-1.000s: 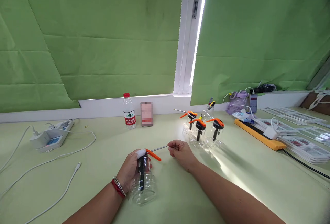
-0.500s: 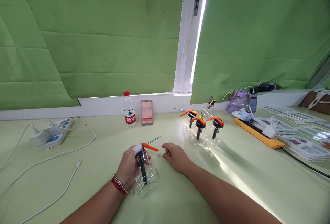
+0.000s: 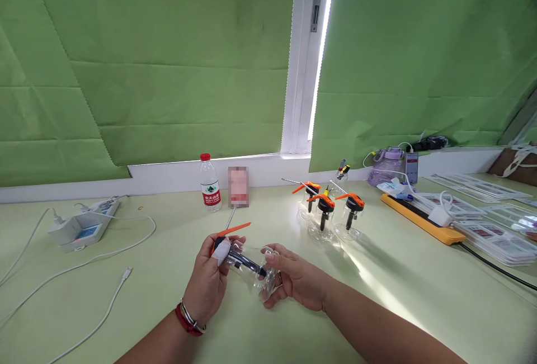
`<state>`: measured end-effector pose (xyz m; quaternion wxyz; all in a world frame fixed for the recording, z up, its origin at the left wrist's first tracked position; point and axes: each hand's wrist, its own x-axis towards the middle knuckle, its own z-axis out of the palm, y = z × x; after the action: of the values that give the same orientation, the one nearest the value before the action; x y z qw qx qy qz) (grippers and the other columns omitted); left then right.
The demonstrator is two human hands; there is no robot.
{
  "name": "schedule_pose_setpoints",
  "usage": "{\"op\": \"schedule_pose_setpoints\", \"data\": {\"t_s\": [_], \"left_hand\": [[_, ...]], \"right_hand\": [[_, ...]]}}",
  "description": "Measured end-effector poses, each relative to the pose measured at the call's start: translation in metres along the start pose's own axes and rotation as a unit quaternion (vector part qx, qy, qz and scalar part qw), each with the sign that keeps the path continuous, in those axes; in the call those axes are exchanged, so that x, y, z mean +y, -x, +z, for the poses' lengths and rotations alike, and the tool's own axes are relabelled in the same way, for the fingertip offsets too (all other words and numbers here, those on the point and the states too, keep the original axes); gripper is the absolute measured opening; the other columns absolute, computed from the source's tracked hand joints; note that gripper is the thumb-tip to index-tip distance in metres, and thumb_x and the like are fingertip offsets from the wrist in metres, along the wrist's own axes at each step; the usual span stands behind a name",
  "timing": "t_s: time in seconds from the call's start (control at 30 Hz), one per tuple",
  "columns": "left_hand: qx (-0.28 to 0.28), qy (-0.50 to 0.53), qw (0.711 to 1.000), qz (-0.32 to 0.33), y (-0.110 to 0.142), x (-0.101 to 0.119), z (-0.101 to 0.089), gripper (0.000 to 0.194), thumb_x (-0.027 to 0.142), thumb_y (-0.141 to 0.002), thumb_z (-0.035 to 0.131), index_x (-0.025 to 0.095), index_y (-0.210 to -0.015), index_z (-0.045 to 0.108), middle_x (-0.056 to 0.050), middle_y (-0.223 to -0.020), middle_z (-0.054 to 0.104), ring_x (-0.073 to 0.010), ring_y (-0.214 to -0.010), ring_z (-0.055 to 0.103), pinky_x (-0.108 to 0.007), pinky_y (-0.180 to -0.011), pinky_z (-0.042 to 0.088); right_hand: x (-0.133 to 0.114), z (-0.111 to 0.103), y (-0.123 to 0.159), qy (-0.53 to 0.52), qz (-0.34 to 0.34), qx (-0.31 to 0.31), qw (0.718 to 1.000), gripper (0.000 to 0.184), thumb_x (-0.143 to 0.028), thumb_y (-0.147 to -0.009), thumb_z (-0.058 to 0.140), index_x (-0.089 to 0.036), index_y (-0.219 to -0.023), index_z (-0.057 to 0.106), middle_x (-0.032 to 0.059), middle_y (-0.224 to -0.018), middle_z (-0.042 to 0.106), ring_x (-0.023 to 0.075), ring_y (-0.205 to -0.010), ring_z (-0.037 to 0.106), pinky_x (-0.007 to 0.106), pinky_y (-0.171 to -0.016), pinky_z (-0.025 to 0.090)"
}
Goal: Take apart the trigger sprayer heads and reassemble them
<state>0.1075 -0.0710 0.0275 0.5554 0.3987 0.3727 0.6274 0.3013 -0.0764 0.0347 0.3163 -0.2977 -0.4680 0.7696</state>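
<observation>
Both my hands hold a clear plastic oil can (image 3: 251, 266) tipped on its side above the pale green table (image 3: 377, 297). My left hand (image 3: 210, 283), with a white bandage on one finger and a red bracelet at the wrist, grips the black pump head by the orange lever (image 3: 232, 230); the thin metal spout points up and away. My right hand (image 3: 293, 280) cups the transparent base with its fingers curled round it. Three more oil cans (image 3: 325, 216) with orange levers stand upright further back on the right.
A water bottle (image 3: 210, 185) and a small pink card (image 3: 238, 186) stand by the white sill. A power strip with white cables (image 3: 81, 227) lies left. On the right are a yellow power strip (image 3: 423, 218), a purple bottle (image 3: 386, 165) and flat packaged strips (image 3: 499, 230).
The oil can was standing upright in my left hand; it is now tipped sideways and lifted, and my right hand has moved from the table beside it onto the can's base.
</observation>
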Motion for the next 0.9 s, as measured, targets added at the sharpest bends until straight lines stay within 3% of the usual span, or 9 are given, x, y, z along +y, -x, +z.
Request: {"op": "schedule_pose_setpoints", "data": {"t_s": [0.13, 0.27, 0.47, 0.53, 0.63, 0.7, 0.77, 0.87, 0.9], "left_hand": [[0.005, -0.153, 0.988, 0.035, 0.0, 0.002, -0.003, 0.022, 0.038, -0.081, 0.055, 0.018, -0.071, 0.056, 0.002, -0.059, 0.055, -0.0109, -0.052, 0.05, -0.019, -0.044, 0.038], [-0.001, -0.216, 0.976, 0.031, -0.003, 0.006, -0.003, 0.031, 0.045, -0.083, 0.049, 0.019, -0.065, 0.05, 0.006, -0.048, 0.042, -0.0082, -0.039, 0.036, -0.018, -0.036, 0.029], [0.023, -0.17, 0.983, -0.061, -0.003, 0.008, 0.002, 0.036, 0.051, -0.081, 0.046, 0.019, -0.064, 0.047, 0.006, -0.044, 0.042, -0.0065, -0.032, 0.03, -0.018, -0.032, 0.022], [0.029, -0.172, 0.984, -0.03, -0.002, 0.007, 0.003, 0.036, 0.05, -0.082, 0.045, 0.019, -0.064, 0.047, 0.006, -0.044, 0.043, -0.0062, -0.032, 0.03, -0.019, -0.032, 0.024], [0.039, -0.199, 0.979, 0.023, 0.001, 0.005, 0.003, 0.033, 0.047, -0.083, 0.046, 0.02, -0.064, 0.046, 0.005, -0.046, 0.044, -0.0073, -0.035, 0.034, -0.019, -0.034, 0.028], [0.037, -0.208, 0.977, 0.035, 0.001, 0.004, 0.003, 0.031, 0.046, -0.083, 0.047, 0.02, -0.065, 0.047, 0.005, -0.048, 0.044, -0.0081, -0.038, 0.036, -0.018, -0.036, 0.029], [0.034, -0.206, 0.977, 0.028, 0.001, 0.003, 0.002, 0.031, 0.046, -0.084, 0.045, 0.02, -0.066, 0.047, 0.005, -0.049, 0.045, -0.0084, -0.038, 0.035, -0.019, -0.035, 0.028], [0.032, -0.206, 0.978, 0.029, -0.001, 0.003, 0.0, 0.033, 0.047, -0.086, 0.042, 0.02, -0.068, 0.049, 0.004, -0.049, 0.044, -0.008, -0.037, 0.033, -0.02, -0.035, 0.025], [0.031, -0.208, 0.977, 0.038, -0.001, 0.002, -0.001, 0.033, 0.047, -0.086, 0.041, 0.019, -0.068, 0.049, 0.005, -0.049, 0.044, -0.0081, -0.037, 0.033, -0.02, -0.035, 0.026]], "right_hand": [[-0.003, -0.004, -0.003, 0.034, -0.028, 0.047, 0.998, 0.041, -0.053, -0.074, 0.062, -0.02, -0.097, 0.051, -0.0002, -0.08, 0.054, 0.0128, -0.059, 0.058, 0.031, -0.056, 0.052], [-0.009, -0.009, 0.001, 0.177, -0.088, 0.084, 0.977, 0.052, -0.044, -0.068, 0.07, -0.022, -0.111, 0.051, 0.0033, -0.092, 0.053, 0.0145, -0.07, 0.057, 0.03, -0.061, 0.05], [-0.019, -0.007, 0.013, 0.537, -0.318, 0.048, 0.78, 0.077, -0.024, -0.062, 0.075, -0.032, -0.132, 0.042, 0.0072, -0.13, 0.039, 0.0256, -0.121, 0.038, 0.039, -0.101, 0.034], [-0.016, -0.008, 0.01, 0.513, -0.31, 0.065, 0.798, 0.085, -0.032, -0.064, 0.076, -0.032, -0.137, 0.033, 0.0083, -0.135, 0.034, 0.0274, -0.126, 0.032, 0.04, -0.103, 0.033], [-0.008, -0.01, 0.004, 0.34, -0.162, 0.09, 0.922, 0.08, -0.055, -0.079, 0.055, -0.029, -0.143, 0.014, 0.0133, -0.128, 0.04, 0.0251, -0.106, 0.053, 0.04, -0.081, 0.05], [-0.007, -0.009, 0.004, 0.284, -0.095, 0.08, 0.951, 0.067, -0.055, -0.084, 0.045, -0.029, -0.14, 0.02, 0.0122, -0.117, 0.048, 0.0205, -0.085, 0.061, 0.036, -0.066, 0.053], [-0.01, -0.007, 0.007, 0.363, -0.16, 0.07, 0.915, 0.063, -0.045, -0.078, 0.06, -0.03, -0.133, 0.035, 0.0106, -0.121, 0.048, 0.0226, -0.093, 0.059, 0.039, -0.077, 0.051], [-0.017, -0.006, 0.012, 0.488, -0.308, 0.06, 0.815, 0.074, -0.028, -0.064, 0.076, -0.033, -0.13, 0.043, 0.0068, -0.139, 0.035, 0.0284, -0.128, 0.032, 0.044, -0.105, 0.03], [-0.018, -0.007, 0.012, 0.477, -0.315, 0.064, 0.818, 0.08, -0.03, -0.064, 0.076, -0.033, -0.133, 0.037, 0.007, -0.141, 0.031, 0.0285, -0.131, 0.027, 0.044, -0.106, 0.029]]}}
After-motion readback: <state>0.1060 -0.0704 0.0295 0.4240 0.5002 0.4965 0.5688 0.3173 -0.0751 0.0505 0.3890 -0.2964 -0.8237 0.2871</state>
